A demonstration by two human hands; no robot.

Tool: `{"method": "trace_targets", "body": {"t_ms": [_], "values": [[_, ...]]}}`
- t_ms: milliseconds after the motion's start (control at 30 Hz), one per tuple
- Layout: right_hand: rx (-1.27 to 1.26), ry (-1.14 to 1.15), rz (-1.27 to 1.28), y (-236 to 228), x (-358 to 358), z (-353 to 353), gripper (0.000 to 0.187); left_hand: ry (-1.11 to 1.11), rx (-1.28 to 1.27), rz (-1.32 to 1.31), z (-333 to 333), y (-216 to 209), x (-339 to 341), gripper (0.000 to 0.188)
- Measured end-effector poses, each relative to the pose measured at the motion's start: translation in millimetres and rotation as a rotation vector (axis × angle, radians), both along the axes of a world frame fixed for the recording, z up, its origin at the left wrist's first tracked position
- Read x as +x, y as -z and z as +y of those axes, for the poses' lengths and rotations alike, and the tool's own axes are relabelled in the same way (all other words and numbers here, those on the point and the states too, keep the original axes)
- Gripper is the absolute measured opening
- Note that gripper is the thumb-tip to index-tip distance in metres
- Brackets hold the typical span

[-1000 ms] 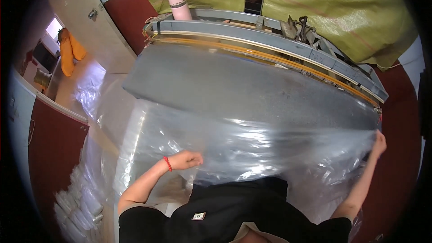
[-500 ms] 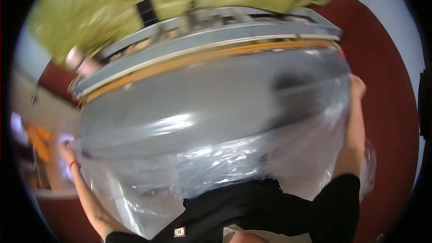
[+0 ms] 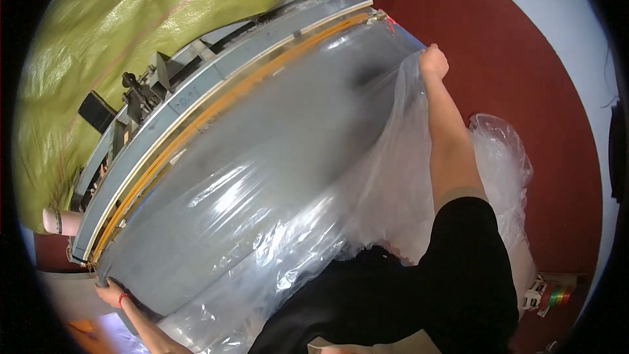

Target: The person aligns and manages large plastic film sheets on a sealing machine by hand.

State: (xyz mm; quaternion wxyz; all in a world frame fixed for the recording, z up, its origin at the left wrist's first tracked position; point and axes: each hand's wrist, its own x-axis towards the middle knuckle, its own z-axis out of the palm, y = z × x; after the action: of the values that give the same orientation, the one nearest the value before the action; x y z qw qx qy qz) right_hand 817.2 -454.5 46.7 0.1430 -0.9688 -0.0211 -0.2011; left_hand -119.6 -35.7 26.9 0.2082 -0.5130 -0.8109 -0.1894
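A large clear plastic sheet [image 3: 288,229] lies in shiny wrinkles across a long grey flat surface [image 3: 262,118] and hangs down against my body. At the far right corner, my right hand [image 3: 434,62] is closed in a fist on the sheet's gathered edge, with my arm stretched out. My left hand [image 3: 111,293], a red bracelet at its wrist, is at the near left corner of the surface. Its fingers are bent around the sheet's edge there, partly hidden.
Along the far side runs a grey metal frame [image 3: 190,92] with an orange strip [image 3: 216,101]. Behind it hangs a yellow-green woven cover [image 3: 131,33]. A pink bottle [image 3: 60,221] is at the frame's left end. More bunched plastic [image 3: 501,151] lies right, over the dark red floor [image 3: 544,92].
My view has turned, so the frame now slants up to the right. My right hand has moved toward the far corner with the sheet; my left is now at the near left corner.
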Motion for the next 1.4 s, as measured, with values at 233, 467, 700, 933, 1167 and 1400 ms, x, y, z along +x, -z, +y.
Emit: {"method": "trace_targets", "body": {"t_ms": [233,467,700,933,1167,1400], "values": [[-0.025,-0.06,0.012,4.5,6.7,-2.2,0.023,1.23,-0.451,-1.164,-181.5,-52.3,284.0,0.021],[-0.025,-0.074,-0.001,4.6,5.8,-4.5,0.02,1.888,-0.864,-0.394,-377.7,-24.7,482.6,0.062],[-0.093,-0.035,-0.03,-1.6,-2.8,-3.7,0.023,1.756,-1.576,-1.929,-304.4,-14.4,409.9,0.045],[-0.073,-0.097,-0.008,0.7,-3.3,-3.9,0.028,1.326,0.314,-2.707,-251.3,-94.7,265.3,0.049],[-0.104,-0.116,0.016,12.7,16.7,-7.2,0.03,1.096,-0.253,-2.181,-313.1,-67.6,255.1,0.057],[-0.101,-0.105,0.001,9.5,11.0,-5.3,0.029,0.462,-0.103,-1.982,-281.1,-28.4,207.1,0.009]]}}
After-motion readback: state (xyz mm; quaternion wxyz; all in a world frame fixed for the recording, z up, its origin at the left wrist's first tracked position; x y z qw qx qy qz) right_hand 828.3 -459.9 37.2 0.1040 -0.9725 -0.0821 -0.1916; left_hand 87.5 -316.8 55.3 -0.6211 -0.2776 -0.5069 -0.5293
